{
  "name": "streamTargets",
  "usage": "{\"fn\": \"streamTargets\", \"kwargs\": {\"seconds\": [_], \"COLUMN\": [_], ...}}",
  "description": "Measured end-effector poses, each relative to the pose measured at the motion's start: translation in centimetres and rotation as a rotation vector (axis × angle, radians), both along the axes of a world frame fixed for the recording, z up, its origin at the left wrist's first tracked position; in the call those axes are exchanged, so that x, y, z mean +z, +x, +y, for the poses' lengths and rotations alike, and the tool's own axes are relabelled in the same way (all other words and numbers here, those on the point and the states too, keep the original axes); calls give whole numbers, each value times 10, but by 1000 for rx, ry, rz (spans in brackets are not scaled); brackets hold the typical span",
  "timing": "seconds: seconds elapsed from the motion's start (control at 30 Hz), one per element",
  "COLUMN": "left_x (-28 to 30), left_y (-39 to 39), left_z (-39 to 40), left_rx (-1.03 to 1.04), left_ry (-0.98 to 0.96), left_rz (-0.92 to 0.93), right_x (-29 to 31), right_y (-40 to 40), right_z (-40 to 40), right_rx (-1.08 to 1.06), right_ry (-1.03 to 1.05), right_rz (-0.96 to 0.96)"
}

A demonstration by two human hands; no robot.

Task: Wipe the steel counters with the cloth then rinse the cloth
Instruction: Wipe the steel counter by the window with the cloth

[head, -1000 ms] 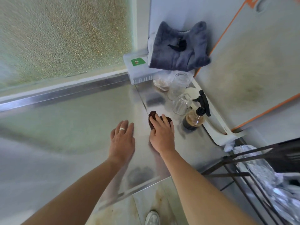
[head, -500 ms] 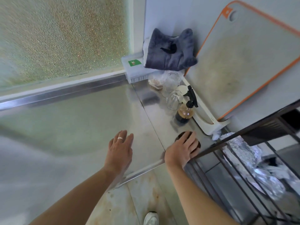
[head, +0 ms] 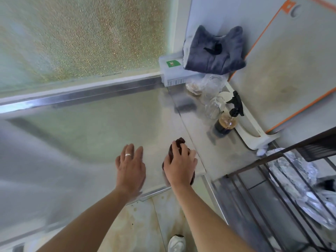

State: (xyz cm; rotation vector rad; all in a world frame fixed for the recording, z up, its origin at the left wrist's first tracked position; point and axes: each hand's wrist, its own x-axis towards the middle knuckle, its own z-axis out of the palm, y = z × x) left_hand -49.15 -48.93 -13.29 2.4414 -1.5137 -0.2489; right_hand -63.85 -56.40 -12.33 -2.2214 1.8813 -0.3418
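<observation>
Steel desk (head: pixel 94 128) under frosted window. Right hand (head: pixel 179 165) pressing dark cloth (head: pixel 179 142) near front edge, fingers spread over it; left hand (head: pixel 131 165) flat, empty. Wiping underway; rinse pending.

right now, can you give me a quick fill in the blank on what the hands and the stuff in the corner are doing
1. The right hand presses a dark ____ onto the steel counter.
2. The left hand, flat and holding nothing, wears a ____ on one finger.
3. The spray bottle has a ____ trigger head.
4. The cutting board has an ____ edge.

Missing words: cloth; ring; black; orange
</observation>
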Motion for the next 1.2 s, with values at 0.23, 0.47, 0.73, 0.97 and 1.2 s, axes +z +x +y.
{"fn": "streamTargets", "kwargs": {"seconds": [0.23,0.47,0.73,0.97,1.2], "left_x": [2,-10,-11,-6,18], "left_y": [37,56,59,61,64], "left_z": [7,15,14,15,20], "left_rx": [136,179,148,146,72], "left_ry": [-9,29,59,66,63], "left_rz": [-9,-55,-42,-18,5], "right_x": [-2,-13,-17,-17,8], "right_y": [5,-11,34,58,42], "right_z": [-11,-63,-57,1,30], "right_rx": [404,-139,238,457,585], "right_ry": [-277,15,30,51,110], "right_rz": [-178,-54,-71,-244,-426]}}
